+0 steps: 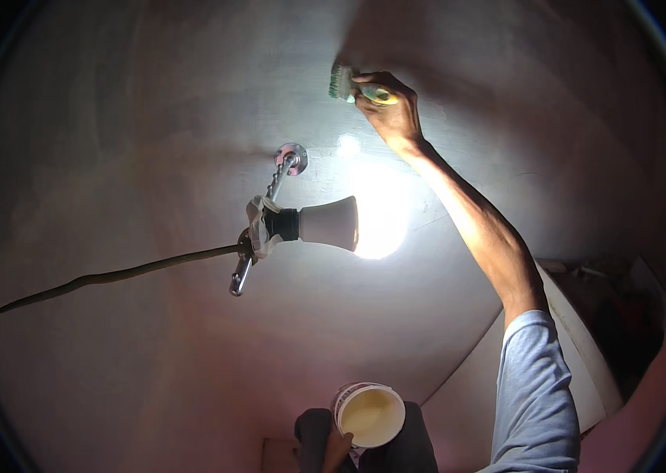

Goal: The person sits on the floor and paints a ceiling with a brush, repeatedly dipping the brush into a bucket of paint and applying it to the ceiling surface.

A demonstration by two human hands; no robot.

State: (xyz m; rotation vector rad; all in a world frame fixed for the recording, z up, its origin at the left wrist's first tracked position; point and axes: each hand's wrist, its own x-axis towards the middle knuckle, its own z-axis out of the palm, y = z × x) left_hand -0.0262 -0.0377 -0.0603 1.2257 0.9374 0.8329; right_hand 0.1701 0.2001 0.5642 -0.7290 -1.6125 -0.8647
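My right hand (pixel 392 108) is raised high against the wall, its fingers closed around the yellow-green handle of a wide paintbrush (pixel 342 83). The brush's bristles point left and rest at or close to the wall surface. Low in the view, my left hand (pixel 338 451) grips the side of a white bucket (pixel 339 404), with a fingertip at its rim. Pale yellowish liquid (pixel 368 418) lies inside the bucket. Most of the left hand's fingers are hidden behind the bucket or in shadow.
A lit bulb (pixel 380 217) in a dark socket hangs from a metal wall bar (pixel 274 189), between my hands. Its cable (pixel 104 277) runs off to the left. At the lower right, a pale curved ledge (pixel 581 347) borders a dark area with items in it.
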